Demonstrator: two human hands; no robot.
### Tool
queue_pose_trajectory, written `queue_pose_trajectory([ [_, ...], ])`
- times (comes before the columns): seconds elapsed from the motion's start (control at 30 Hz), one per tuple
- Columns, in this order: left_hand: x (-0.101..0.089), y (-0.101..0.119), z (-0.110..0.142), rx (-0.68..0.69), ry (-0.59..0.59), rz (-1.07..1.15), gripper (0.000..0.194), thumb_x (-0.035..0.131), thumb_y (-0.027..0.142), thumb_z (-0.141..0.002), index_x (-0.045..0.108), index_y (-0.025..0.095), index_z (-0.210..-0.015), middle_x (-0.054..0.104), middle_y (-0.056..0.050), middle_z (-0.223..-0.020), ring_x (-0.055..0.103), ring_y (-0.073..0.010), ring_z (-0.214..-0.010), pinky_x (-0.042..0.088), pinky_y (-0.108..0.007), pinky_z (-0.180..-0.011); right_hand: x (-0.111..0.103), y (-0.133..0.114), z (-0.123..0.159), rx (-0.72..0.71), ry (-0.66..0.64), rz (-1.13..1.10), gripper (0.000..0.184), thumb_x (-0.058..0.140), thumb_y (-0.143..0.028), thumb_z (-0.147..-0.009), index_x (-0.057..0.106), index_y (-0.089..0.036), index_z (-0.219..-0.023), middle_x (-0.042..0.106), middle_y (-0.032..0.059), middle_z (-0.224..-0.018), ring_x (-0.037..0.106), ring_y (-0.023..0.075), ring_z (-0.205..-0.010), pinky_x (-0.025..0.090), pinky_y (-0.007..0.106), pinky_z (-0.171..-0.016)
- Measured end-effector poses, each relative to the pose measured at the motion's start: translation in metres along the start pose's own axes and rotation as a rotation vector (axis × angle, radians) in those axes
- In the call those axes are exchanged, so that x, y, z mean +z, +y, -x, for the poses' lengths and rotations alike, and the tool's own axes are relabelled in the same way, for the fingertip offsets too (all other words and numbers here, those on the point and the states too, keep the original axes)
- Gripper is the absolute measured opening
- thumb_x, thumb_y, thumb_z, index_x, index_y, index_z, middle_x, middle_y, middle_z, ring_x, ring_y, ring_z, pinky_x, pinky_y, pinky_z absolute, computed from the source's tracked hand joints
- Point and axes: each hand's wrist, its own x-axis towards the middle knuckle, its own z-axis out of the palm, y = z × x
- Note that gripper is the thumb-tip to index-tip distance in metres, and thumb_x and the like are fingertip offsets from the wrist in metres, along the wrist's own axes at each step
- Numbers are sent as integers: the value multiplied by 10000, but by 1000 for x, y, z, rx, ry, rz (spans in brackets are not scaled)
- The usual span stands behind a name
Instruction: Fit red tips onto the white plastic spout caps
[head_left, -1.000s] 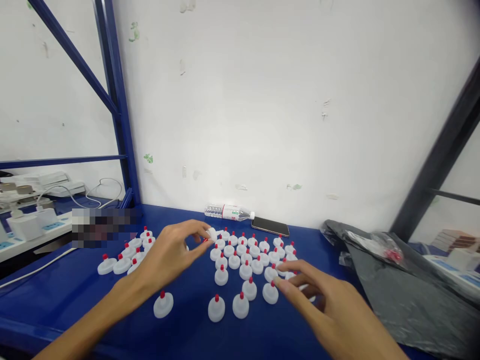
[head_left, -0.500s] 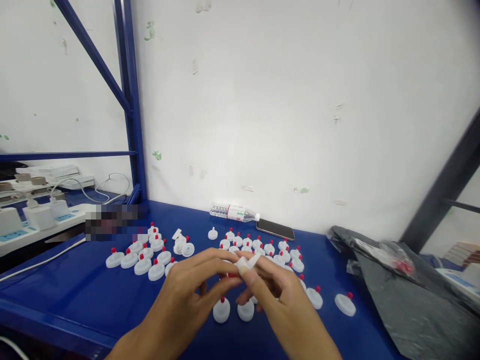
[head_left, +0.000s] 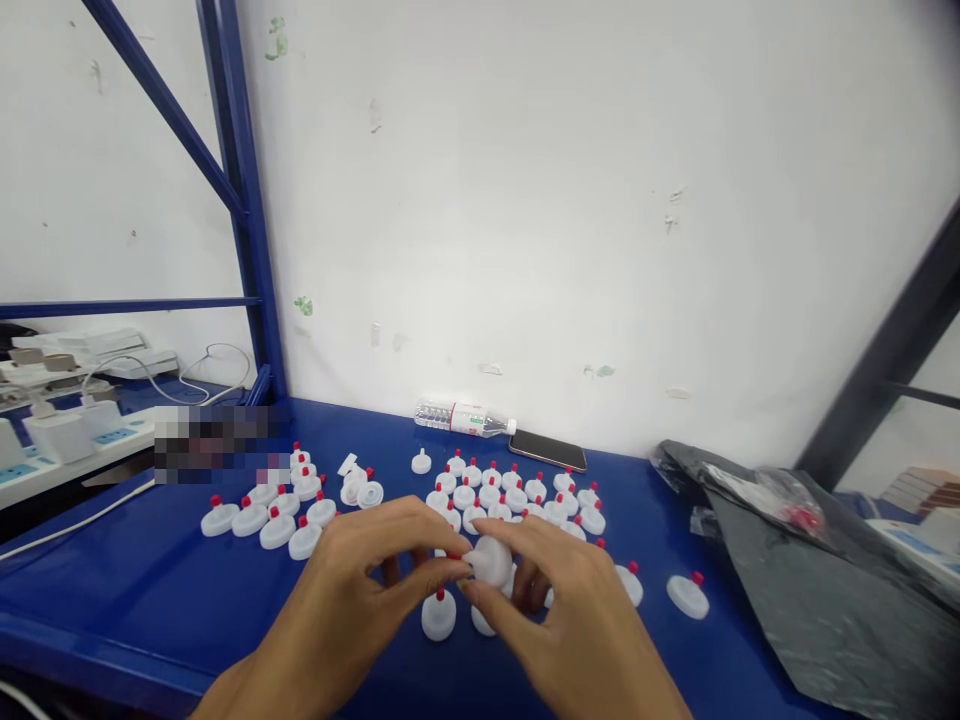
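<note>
My right hand [head_left: 559,590] is closed around the rim of a white round nozzle lid [head_left: 493,562], held just above the blue table [head_left: 375,665]. The lid lies on its side with its spout towards the left. At the spout's tip, my left hand [head_left: 360,590] pinches a small red cap [head_left: 454,555], mostly covered by the fingertips. Whether the cap sits on the spout I cannot tell. Several white lids with red tips stand around and behind both hands, among them a near one [head_left: 439,615] and one at the right [head_left: 688,597].
A second cluster of red-tipped lids [head_left: 277,528] stands at the left. Behind it lie loose white lids [head_left: 369,494] and one uncapped lid [head_left: 421,462]. A plastic bottle [head_left: 465,419] and a phone [head_left: 547,450] rest by the wall; a grey plastic bag [head_left: 787,590] covers the right side.
My left hand has come right and my right hand has moved left, so they meet at the lid. The lid has turned, its spout swinging from up-right to the left, towards the red cap.
</note>
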Motion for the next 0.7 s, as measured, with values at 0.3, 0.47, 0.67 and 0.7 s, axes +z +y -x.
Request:
queue_pose_trajectory([
  [0.3,1,1,-3,-223,-54,211,92,810,322,-768,796,232,-774,727,-8,-725,600,-109,-530,458,-201,-469,-5,4,-1,-203,61,29,384,667,-581,-899,738,-258,-1094,701,-7,-797,631,140,-605,471,248,-551],
  [0.47,-1,0,-4,-355,-166,490,123,837,315,-740,779,214,-777,694,15,-703,558,-70,-472,436,-174,-441,-10,-2,-2,-218,71,-34,433,717,-650,-815,751,-270,-1019,645,-26,-724,586,112,-562,459,214,-516],
  [0.67,-4,-7,-5,-480,-286,582,249,868,385,-690,755,189,-796,631,37,-598,488,-48,-413,349,-152,-390,-12,-4,-2,-230,2,-88,521,830,-658,-663,694,-255,-966,665,1,-874,626,133,-674,503,215,-572],
  [0.7,-4,-7,-5,-497,-301,594,277,869,410,-684,750,184,-793,611,41,-572,474,-47,-407,338,-152,-386,-11,-5,-2,-217,-20,-124,565,821,-652,-685,671,-267,-1069,685,-10,-881,641,133,-677,513,214,-588],
])
